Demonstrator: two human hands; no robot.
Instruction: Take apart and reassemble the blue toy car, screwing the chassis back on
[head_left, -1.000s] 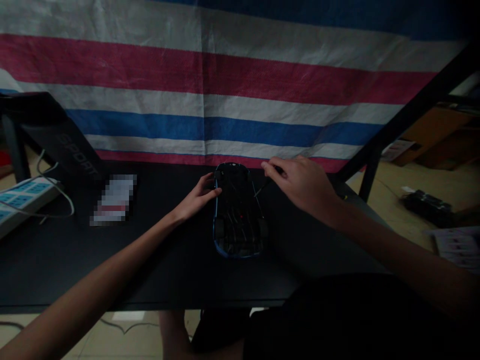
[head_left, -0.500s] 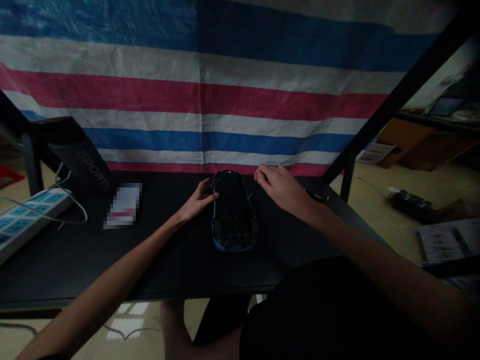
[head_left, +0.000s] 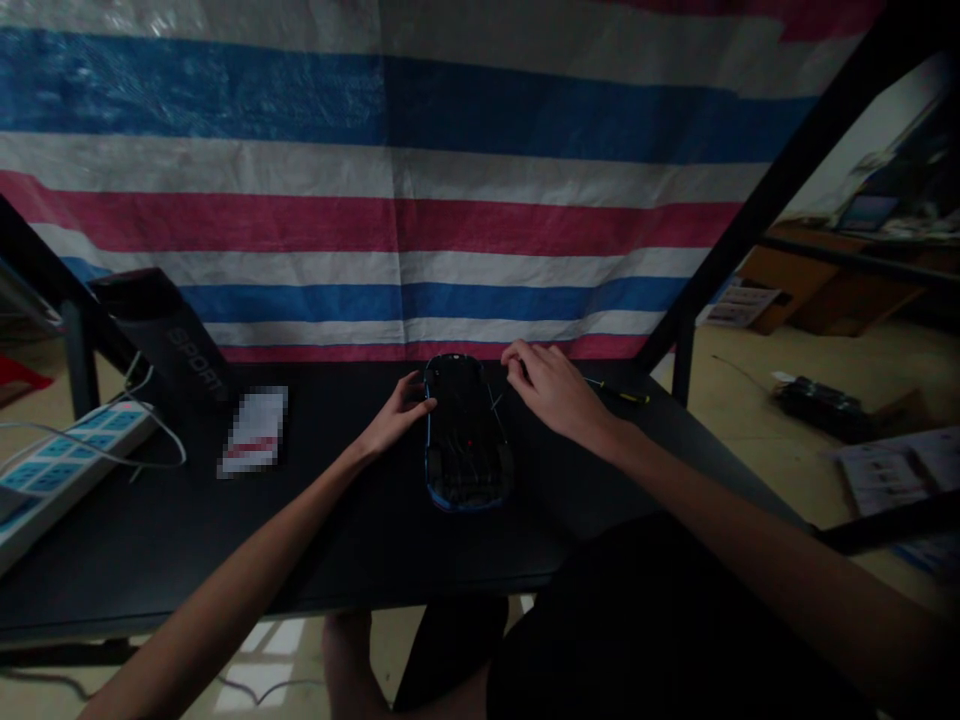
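Observation:
A blue toy car [head_left: 466, 440] lies upside down on the black table [head_left: 150, 520], its dark underside with a small red dot facing up. My left hand [head_left: 397, 410] grips the car's left edge near its far end. My right hand [head_left: 551, 390] is just right of the car, fingers pinched on a thin tool [head_left: 495, 404] whose tip points at the car's right side. A slim screwdriver with a yellow end [head_left: 622, 395] lies on the table behind my right wrist.
A white power strip [head_left: 52, 465] with cables sits at the left edge. A black box marked SPORT [head_left: 169, 345] and a small white card [head_left: 255, 430] lie left of the car. A striped tarp [head_left: 405, 200] hangs behind; a black frame post [head_left: 750, 210] slants at right.
The view has tilted upward, so everything sits lower in frame. My right hand has drawn in closer to the car's right side. My left hand stays on the car.

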